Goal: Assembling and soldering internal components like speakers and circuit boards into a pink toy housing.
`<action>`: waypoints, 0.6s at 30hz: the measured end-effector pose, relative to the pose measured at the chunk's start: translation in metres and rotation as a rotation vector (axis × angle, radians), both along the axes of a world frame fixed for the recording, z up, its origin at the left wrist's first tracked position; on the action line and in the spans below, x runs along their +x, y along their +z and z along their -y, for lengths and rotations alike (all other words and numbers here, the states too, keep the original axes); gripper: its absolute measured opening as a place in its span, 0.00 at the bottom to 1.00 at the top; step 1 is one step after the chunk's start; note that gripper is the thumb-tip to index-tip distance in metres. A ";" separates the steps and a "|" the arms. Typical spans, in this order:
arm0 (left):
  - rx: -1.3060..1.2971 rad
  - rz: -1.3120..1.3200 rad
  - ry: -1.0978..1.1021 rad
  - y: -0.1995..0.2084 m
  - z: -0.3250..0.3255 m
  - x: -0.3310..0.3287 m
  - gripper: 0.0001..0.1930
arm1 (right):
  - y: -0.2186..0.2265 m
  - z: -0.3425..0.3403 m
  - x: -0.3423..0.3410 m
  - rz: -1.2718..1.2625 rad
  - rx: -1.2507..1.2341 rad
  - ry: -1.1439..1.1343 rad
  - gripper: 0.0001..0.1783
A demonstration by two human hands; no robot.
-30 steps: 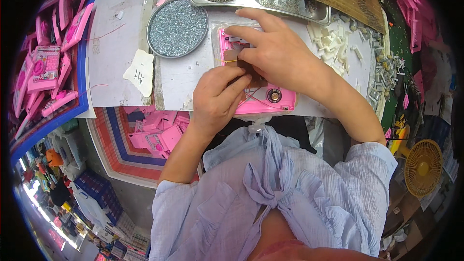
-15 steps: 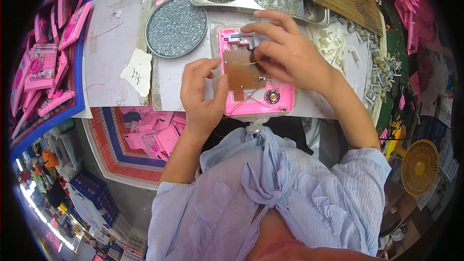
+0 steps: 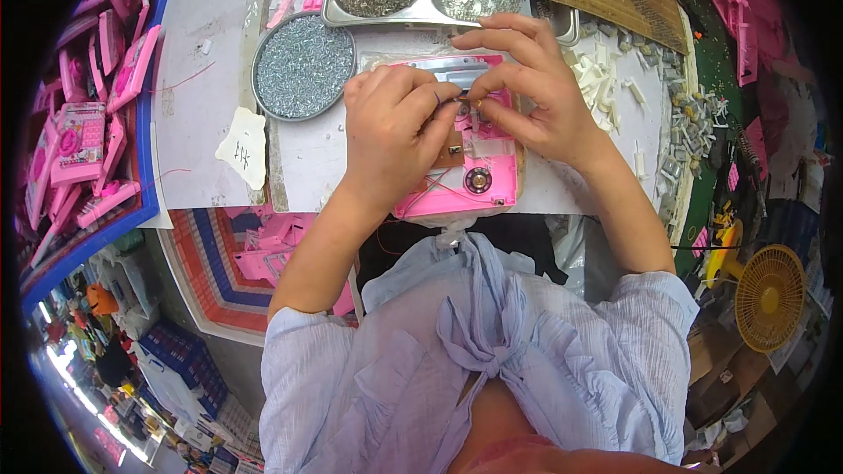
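Note:
A pink plastic casing [image 3: 493, 168] lies on the table in front of me, with a round black speaker [image 3: 479, 180] and thin red wires near its front edge. Within it, a brown circuit board [image 3: 450, 156] is mostly covered by my left hand [image 3: 393, 127]. Over the casing's middle, my right hand [image 3: 537, 96] meets the left one fingertip to fingertip. Both hands pinch closed around something small and dark that I cannot make out. A grey metallic strip [image 3: 452, 64] crosses the casing's far end, just behind the fingers.
A round dish [image 3: 257, 79] of small metal pieces stands left of the casing. Behind is a steel tray [image 3: 421, 16] with springs. White plastic parts [image 3: 597, 79] lie to the right. Pink casings fill a blue-edged bin [image 3: 155, 158] at far left. A yellow fan [image 3: 769, 298] stands right.
My left hand has moved up and right onto the board, and its fingers have closed. Both hands' fingertips now meet. More of the casing's inside shows right of the board.

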State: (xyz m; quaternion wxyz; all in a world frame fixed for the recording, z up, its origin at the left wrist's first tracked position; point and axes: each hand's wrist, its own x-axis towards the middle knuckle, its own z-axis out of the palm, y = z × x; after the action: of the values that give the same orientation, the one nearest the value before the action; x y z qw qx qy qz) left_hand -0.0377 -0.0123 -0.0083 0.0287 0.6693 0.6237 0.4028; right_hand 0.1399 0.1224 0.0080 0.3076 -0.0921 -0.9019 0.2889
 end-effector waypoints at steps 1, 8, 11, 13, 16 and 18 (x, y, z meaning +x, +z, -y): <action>-0.003 0.000 -0.003 -0.001 0.000 0.000 0.07 | 0.000 0.001 0.001 -0.002 0.003 -0.001 0.09; -0.022 -0.010 -0.044 0.002 -0.002 0.002 0.06 | 0.002 0.005 0.006 -0.006 0.122 -0.011 0.13; -0.024 -0.050 -0.083 0.004 -0.005 -0.001 0.06 | 0.002 0.009 0.009 -0.017 0.189 -0.012 0.14; -0.003 -0.081 -0.105 0.004 -0.006 -0.004 0.07 | 0.001 0.011 0.012 -0.031 0.228 -0.012 0.15; -0.002 -0.171 -0.084 0.005 -0.005 -0.008 0.06 | -0.002 0.014 0.017 -0.024 0.223 -0.030 0.15; 0.021 -0.188 -0.058 0.003 -0.003 -0.007 0.06 | -0.004 0.014 0.019 -0.024 0.222 -0.035 0.15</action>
State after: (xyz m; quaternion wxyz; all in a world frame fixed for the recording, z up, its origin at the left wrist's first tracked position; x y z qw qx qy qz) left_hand -0.0443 -0.0096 -0.0054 -0.0253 0.7222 0.5998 0.3436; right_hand 0.1585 0.1084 0.0037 0.3318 -0.0696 -0.9228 0.1830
